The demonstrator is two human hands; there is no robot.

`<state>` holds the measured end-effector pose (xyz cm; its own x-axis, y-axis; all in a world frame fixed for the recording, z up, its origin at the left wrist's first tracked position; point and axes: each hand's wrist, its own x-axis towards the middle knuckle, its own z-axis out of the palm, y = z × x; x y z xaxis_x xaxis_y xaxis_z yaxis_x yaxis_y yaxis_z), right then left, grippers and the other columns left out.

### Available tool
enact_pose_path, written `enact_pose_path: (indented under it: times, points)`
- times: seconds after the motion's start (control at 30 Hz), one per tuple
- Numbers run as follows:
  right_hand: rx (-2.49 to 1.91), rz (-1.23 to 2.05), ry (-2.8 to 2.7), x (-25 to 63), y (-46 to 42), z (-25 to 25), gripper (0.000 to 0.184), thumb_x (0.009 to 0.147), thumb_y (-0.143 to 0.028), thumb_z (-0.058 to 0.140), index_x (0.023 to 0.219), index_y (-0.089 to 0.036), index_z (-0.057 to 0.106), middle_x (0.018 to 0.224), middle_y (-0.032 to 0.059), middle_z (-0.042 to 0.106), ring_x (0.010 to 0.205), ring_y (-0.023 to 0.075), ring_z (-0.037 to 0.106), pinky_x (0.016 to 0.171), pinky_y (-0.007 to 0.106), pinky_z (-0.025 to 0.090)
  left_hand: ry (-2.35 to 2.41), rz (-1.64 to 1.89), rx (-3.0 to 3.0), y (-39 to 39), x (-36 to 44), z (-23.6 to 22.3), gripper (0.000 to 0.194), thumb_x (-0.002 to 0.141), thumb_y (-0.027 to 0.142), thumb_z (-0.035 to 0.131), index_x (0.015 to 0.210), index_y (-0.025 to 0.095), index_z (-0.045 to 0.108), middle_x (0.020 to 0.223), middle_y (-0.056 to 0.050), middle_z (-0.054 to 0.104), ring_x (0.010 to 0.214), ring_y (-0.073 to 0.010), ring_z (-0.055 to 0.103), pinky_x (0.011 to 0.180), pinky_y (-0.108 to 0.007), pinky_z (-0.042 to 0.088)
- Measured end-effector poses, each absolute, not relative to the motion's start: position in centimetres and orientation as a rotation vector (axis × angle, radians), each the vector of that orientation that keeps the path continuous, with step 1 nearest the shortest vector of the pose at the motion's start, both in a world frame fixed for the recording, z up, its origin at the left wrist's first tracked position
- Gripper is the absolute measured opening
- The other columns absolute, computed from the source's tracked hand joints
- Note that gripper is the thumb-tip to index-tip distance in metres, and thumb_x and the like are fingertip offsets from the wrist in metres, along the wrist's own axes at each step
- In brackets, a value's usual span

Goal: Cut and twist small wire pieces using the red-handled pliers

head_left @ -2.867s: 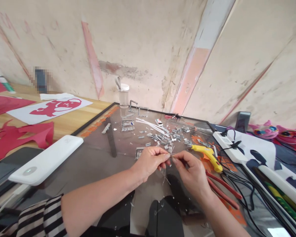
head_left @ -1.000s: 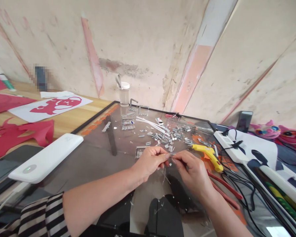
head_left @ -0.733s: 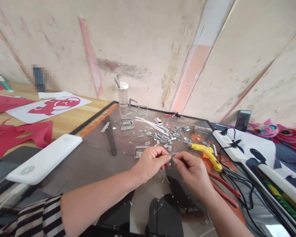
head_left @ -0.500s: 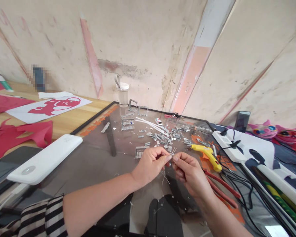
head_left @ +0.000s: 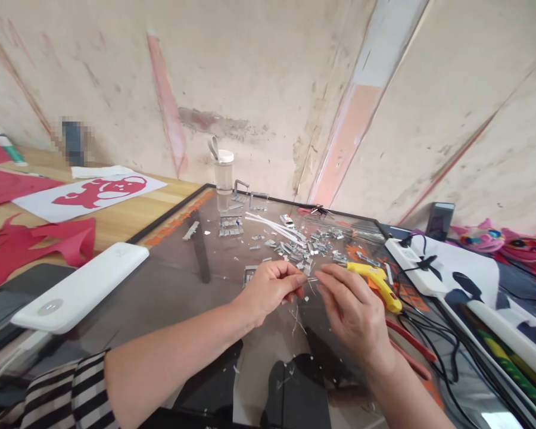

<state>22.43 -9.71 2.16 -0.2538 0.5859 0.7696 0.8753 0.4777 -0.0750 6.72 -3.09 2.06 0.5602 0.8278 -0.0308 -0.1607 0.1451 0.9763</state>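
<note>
Thin light-coloured strands, perhaps wire or twine, (head_left: 311,278) stick out from the fingertips of my left hand (head_left: 274,287), which pinches them between thumb and forefinger. Just to the right, my right hand (head_left: 351,304) has its fingers apart, close to the strands' free ends; I see nothing held in it. More thin strands (head_left: 298,322) lie on the dark glass tabletop (head_left: 174,286) below. Beyond my hands spreads a pile of small grey pieces (head_left: 306,247). A small grey frame-like piece (head_left: 250,272) is partly hidden behind my left hand.
A yellow glue gun (head_left: 377,280) and red-handled pliers (head_left: 411,345) lie right of my right hand, near black cables and a white power strip (head_left: 415,265). White strips (head_left: 274,226) and a lidded jar (head_left: 224,173) stand farther back. A white power bank (head_left: 83,286) lies left.
My right hand has let go of the strands and drawn a little to the right, its fingers opening. My left hand keeps its pinch, shifted slightly left.
</note>
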Motion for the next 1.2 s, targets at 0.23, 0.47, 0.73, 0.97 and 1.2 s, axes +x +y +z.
enact_pose_path:
  times: [0.23, 0.47, 0.73, 0.97, 1.2]
  points:
    - [-1.2, -0.536, -2.019, 22.1, -9.9, 2.3, 0.019, 0.079, -0.012, 0.054, 0.094, -0.015, 0.065, 0.092, 0.0096, 0.063, 0.078, 0.0176, 0.058, 0.072, 0.032, 0.049, 0.66, 0.795, 1.209, -3.5, 6.7, 2.3, 0.026, 0.065, 0.038, 0.066, 0.063, 0.014, 0.056, 0.052, 0.002, 0.055, 0.044, -0.0047, 0.041, 0.043, -0.017, 0.027]
    - [-1.198, -0.528, -1.999, 21.9, -10.0, 2.2, 0.019, 0.079, -0.01, 0.052, 0.092, -0.017, 0.064, 0.085, 0.0079, 0.064, 0.073, 0.0171, 0.056, 0.068, 0.031, 0.049, 0.666, 0.829, 1.239, -3.9, 6.8, 2.6, 0.024, 0.067, 0.037, 0.065, 0.064, 0.014, 0.059, 0.051, 0.002, 0.055, 0.045, -0.0057, 0.042, 0.045, -0.018, 0.031]
    - [-1.206, -0.359, -1.818, 20.9, -10.1, 2.2, 0.014, 0.079, -0.011, 0.053, 0.084, -0.02, 0.064, 0.079, 0.0052, 0.063, 0.071, 0.0158, 0.059, 0.067, 0.029, 0.05, 0.62, 0.92, 1.477, -4.1, 6.5, 2.0, 0.019, 0.077, 0.031, 0.056, 0.07, 0.014, 0.06, 0.058, 0.0, 0.056, 0.051, -0.0082, 0.046, 0.05, -0.02, 0.037]
    - [-1.318, 0.112, -1.538, 19.9, -10.3, 2.6, 0.007, 0.076, -0.02, 0.059, 0.071, -0.019, 0.063, 0.069, 0.0017, 0.061, 0.063, 0.0141, 0.055, 0.057, 0.025, 0.043, 0.6, 1.002, 1.629, -4.3, 6.1, 2.9, 0.019, 0.079, 0.028, 0.052, 0.071, 0.013, 0.06, 0.06, 0.0, 0.056, 0.051, -0.008, 0.047, 0.05, -0.02, 0.037]
    - [-1.105, 0.975, -0.968, 19.4, -9.7, 1.8, 0.016, 0.069, -0.028, 0.068, 0.062, -0.016, 0.06, 0.051, -0.0045, 0.047, 0.046, 0.0061, 0.034, 0.043, 0.019, 0.028, 0.59, 1.107, 1.826, -4.2, 5.8, 2.9, 0.018, 0.081, 0.025, 0.05, 0.071, 0.015, 0.063, 0.058, 0.0, 0.056, 0.053, -0.0091, 0.049, 0.052, -0.02, 0.038]
